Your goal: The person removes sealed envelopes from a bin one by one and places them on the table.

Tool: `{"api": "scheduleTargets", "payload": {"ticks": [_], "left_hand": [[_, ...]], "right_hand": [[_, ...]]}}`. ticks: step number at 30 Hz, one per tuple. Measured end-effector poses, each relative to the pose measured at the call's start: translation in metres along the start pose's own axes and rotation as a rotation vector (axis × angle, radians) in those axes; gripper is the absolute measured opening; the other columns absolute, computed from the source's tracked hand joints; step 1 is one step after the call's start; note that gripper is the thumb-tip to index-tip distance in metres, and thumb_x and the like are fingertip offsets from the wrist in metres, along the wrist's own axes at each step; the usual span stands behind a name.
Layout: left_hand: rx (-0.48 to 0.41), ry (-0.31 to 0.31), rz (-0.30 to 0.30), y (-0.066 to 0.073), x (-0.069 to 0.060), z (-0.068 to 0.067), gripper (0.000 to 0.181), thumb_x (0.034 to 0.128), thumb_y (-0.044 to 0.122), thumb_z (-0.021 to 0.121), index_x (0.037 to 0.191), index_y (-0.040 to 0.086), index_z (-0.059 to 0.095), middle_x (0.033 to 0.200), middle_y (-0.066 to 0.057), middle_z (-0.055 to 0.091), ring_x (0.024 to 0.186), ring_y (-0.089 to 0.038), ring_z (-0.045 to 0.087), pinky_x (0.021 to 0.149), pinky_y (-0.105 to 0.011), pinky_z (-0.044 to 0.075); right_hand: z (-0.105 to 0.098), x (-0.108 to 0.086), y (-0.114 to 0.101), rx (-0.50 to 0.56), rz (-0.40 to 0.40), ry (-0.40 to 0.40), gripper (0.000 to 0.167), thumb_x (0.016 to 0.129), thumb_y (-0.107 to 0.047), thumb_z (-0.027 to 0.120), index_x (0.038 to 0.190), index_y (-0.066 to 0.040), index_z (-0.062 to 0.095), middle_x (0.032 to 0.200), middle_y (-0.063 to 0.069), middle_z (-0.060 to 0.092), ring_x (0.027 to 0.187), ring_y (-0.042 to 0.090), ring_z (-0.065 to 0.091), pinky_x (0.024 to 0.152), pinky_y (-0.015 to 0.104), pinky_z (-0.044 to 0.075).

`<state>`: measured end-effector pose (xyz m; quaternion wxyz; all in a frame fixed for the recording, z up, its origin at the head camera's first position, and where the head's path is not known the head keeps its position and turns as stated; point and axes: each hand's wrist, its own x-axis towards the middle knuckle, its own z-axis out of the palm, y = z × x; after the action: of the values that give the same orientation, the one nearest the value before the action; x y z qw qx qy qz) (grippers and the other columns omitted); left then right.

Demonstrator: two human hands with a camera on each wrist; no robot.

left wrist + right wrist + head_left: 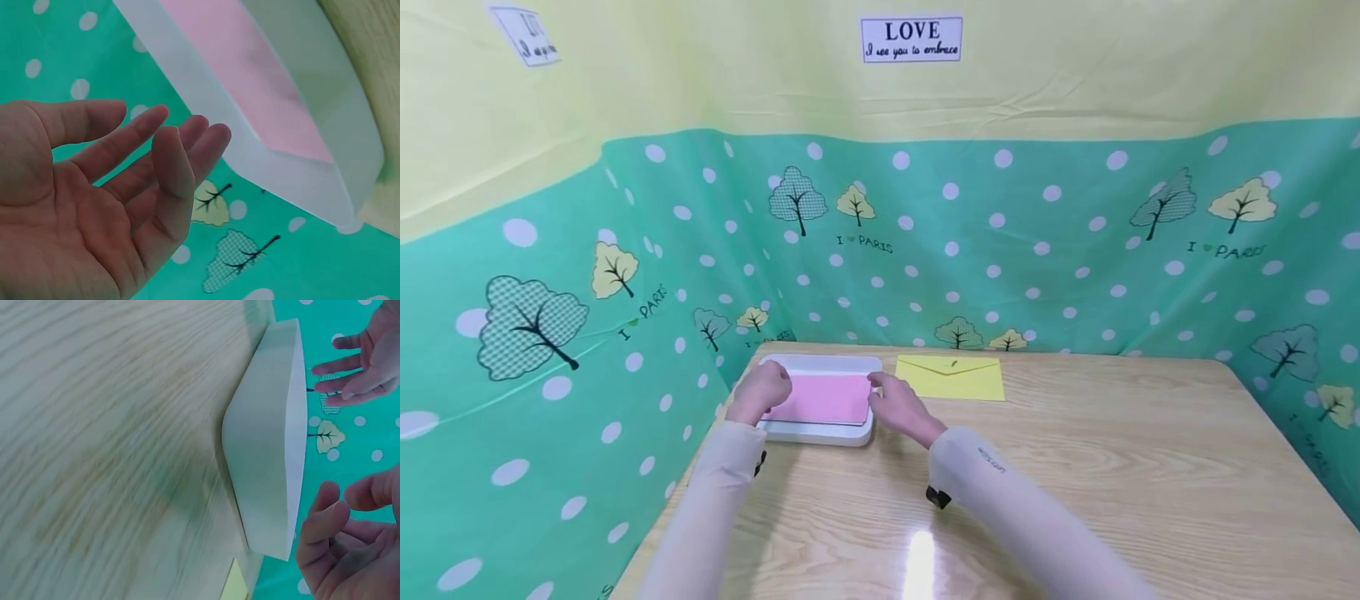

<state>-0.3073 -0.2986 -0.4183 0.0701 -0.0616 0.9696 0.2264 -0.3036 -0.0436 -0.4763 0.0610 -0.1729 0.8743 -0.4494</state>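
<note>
Two bare hands in pale sleeves hover at either end of a shallow white tray with rounded corners (820, 435) on a light wood-grain bench (1075, 467). Inside the tray lies a flat pink paper rectangle, possibly an envelope (823, 400), its long side running left to right. Just beyond the tray, to its right, a yellow paper envelope (951, 380) rests on the bench, flap side up.

The step in hand looks like settling the pink paper in the tray. To do it well, both ends should sit level below the rim, with light fingertip nudges rather than a squeeze, since thin paper could bend or crease.

The left hand (762, 390) has a loose, wide grip: its fingers curve gently, the thumb stands apart, and the palm holds nothing. The right hand (901, 404) has a narrower grip, thumb and forefinger nearly meeting, with nothing visible between them. Whether any fingertip touches the tray or paper, I cannot tell.
</note>
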Motion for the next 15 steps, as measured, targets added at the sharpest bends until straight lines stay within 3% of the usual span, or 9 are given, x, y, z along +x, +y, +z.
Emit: {"api": "scheduleTargets", "payload": {"ticks": [3, 6, 11, 15], "left_hand": [[-0.001, -0.027, -0.022, -0.004, 0.003, 0.000, 0.030, 0.0954, 0.001, 0.046, 0.068, 0.014, 0.040, 0.063, -0.001, 0.036, 0.057, -0.018, 0.046, 0.056, -0.033, 0.047], [-0.005, -0.055, -0.051, -0.009, 0.006, 0.001, 0.022, 0.0966, 0.002, 0.046, 0.076, 0.009, 0.047, 0.070, -0.004, 0.041, 0.064, -0.021, 0.049, 0.060, -0.034, 0.050], [-0.013, -0.104, -0.070, -0.016, 0.007, 0.004, 0.015, 0.1023, 0.006, 0.046, 0.099, -0.002, 0.058, 0.085, -0.013, 0.055, 0.083, -0.033, 0.060, 0.064, -0.036, 0.051], [0.026, -0.115, -0.090, -0.019, 0.008, 0.007, 0.017, 0.1038, 0.008, 0.046, 0.097, -0.001, 0.058, 0.085, -0.014, 0.057, 0.082, -0.032, 0.061, 0.063, -0.035, 0.051]], "right_hand": [[0.005, 0.003, 0.000, 0.051, 0.052, -0.041, 0.050, 0.106, -0.011, 0.051, 0.155, 0.001, 0.046, 0.152, 0.021, 0.054, 0.064, 0.013, 0.056, 0.062, 0.032, 0.053], [0.011, 0.005, -0.001, 0.109, 0.109, -0.090, 0.054, 0.107, -0.013, 0.050, 0.158, 0.001, 0.040, 0.143, 0.025, 0.057, 0.051, 0.013, 0.048, 0.048, 0.030, 0.046], [0.019, 0.003, -0.006, 0.166, 0.181, -0.117, 0.063, 0.105, -0.017, 0.051, 0.162, 0.002, 0.032, 0.111, 0.025, 0.063, 0.057, 0.020, 0.051, 0.050, 0.032, 0.046], [0.022, 0.000, -0.011, 0.220, 0.193, -0.126, 0.071, 0.104, -0.017, 0.054, 0.164, 0.004, 0.022, 0.107, 0.018, 0.060, 0.060, 0.019, 0.050, 0.059, 0.042, 0.053]]}}
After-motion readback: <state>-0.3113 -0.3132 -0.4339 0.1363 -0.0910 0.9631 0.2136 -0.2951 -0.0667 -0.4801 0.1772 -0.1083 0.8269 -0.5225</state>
